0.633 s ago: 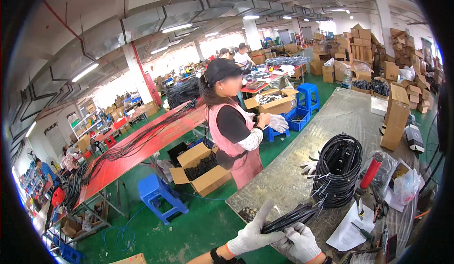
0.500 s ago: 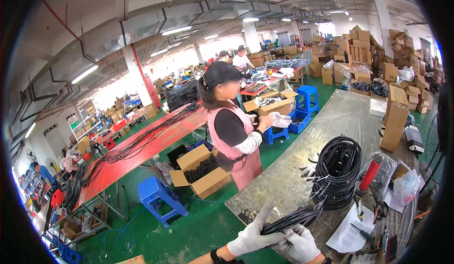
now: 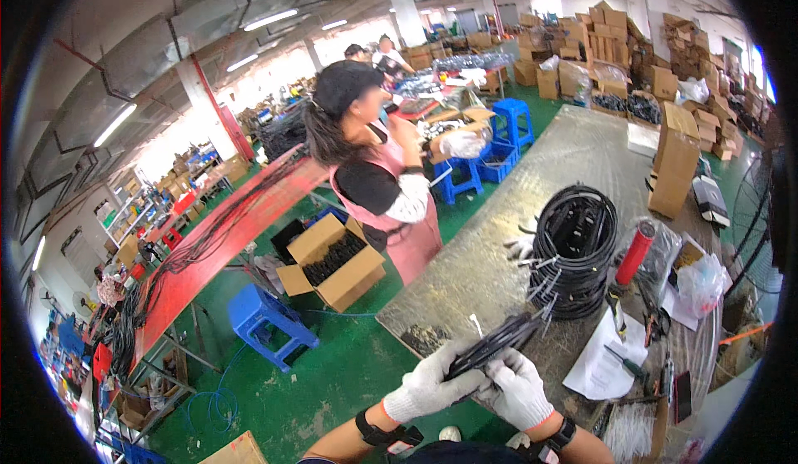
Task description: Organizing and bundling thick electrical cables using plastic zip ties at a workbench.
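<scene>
Metal worktable (image 3: 507,256) carries the work: both gloved hands, left hand (image 3: 426,387) and right hand (image 3: 517,391), are closed around one black cable bundle (image 3: 492,348) to keep it together. Just beyond them stands the big cable coil (image 3: 575,252).

Gloved hands and bare forearms at the lower edge of the frame

The left hand (image 3: 428,387) and right hand (image 3: 519,391) wear white knit gloves with orange-red cuff trim; each wrist carries a black strap or band, and no sleeves cover the forearms below the centre.
</scene>
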The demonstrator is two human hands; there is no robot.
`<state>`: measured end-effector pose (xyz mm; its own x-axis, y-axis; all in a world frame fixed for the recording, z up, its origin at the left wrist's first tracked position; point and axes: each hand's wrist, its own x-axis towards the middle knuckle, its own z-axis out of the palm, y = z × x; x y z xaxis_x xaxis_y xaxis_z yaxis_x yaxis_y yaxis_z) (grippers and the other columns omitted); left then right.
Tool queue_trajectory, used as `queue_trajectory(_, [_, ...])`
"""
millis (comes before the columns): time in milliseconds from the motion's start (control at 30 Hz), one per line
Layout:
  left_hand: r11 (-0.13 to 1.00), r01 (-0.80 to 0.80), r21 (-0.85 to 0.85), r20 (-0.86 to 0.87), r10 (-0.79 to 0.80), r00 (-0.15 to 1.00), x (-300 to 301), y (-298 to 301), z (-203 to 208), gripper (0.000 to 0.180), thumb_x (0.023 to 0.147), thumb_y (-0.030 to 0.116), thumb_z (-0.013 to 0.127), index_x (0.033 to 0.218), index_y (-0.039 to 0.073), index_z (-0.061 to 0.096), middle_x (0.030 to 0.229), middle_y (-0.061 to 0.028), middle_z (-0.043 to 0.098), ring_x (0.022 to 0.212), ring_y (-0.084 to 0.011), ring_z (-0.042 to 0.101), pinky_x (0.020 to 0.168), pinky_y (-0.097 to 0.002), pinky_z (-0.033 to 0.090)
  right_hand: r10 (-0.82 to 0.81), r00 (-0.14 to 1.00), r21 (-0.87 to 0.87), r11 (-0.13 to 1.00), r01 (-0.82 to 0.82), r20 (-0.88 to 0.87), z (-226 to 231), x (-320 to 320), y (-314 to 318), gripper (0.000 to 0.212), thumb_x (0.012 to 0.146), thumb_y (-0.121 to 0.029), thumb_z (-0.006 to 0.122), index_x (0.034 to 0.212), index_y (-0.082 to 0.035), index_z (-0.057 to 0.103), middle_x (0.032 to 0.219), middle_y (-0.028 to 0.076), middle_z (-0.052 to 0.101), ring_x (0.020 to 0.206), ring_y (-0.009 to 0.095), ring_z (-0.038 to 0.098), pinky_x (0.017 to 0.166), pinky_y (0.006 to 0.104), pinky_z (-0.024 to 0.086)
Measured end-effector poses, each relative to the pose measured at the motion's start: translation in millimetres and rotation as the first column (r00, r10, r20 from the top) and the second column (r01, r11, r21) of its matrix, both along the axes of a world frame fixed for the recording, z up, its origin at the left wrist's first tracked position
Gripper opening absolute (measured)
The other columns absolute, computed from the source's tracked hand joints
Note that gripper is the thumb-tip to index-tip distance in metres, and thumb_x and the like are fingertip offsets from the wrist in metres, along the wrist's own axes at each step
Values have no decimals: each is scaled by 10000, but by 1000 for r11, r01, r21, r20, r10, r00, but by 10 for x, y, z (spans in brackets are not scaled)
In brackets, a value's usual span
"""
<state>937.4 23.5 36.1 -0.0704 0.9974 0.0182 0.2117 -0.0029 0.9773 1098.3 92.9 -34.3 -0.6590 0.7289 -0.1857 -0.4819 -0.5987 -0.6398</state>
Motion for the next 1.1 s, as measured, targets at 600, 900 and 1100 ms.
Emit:
queue_trajectory(600, [985,117,-130,99,-105,990,-81,122,-243,679,927,172,703,1467,-34,346,1249,-65,556,1050,-95,550,906,-253,479,-166,929,292,954,66,331,53,174,-16,138,910,-74,620,1008,21,603,883,149,678,687,221,681,642,350,585])
queue_trajectory(900, [987,135,-84,156,-121,980,-110,51,-191,691,967,190,649,1511,-28,281,1380,-112,534,1204,-129,524,1017,-272,443,-99,958,346,938,0,269,206,283,-53,135,932,-63,649,1057,-12,649,851,27,663,690,93,593,620,237,489])
queue_trajectory(1100, [986,167,-16,23,-166,986,-122,68,-260,690,945,220,672,1501,-13,337,1362,-112,545,1204,-152,514,1049,-295,410,-37,999,-32,999,36,-11,515,301,-44,162,962,-114,599,1083,-21,652,943,78,717,828,186,685,726,337,555])
